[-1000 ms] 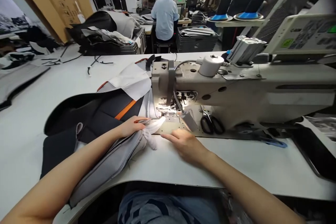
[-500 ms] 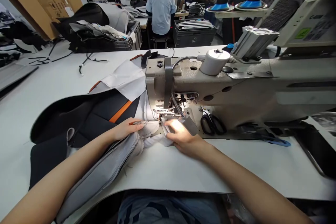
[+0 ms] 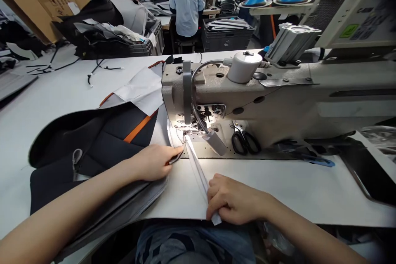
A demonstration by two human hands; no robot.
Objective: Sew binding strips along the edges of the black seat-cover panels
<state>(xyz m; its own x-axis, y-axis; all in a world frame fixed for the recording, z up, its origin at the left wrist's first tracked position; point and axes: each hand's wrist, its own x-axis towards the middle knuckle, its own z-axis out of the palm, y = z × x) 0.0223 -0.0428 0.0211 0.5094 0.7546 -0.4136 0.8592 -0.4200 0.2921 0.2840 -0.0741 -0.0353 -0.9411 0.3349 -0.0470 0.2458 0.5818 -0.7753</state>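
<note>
The white strip [image 3: 200, 175] slants from the sewing machine [image 3: 272, 99] toward five o'clock, its end gripped by the curled right hand [image 3: 230, 200]; best drawn flat, taut. At nine, the left hand [image 3: 153, 162] pinches the cloth [image 3: 108, 128], best held level.

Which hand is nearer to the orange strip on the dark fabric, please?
Left: the left hand is just on the near side of the orange strip, while the right hand is farther off, to its right, holding a white strip.

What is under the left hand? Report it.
Sewn fabric: dark and grey parts show around the left hand. Whatever lies directly beneath the hand is covered and cannot be seen.
</note>
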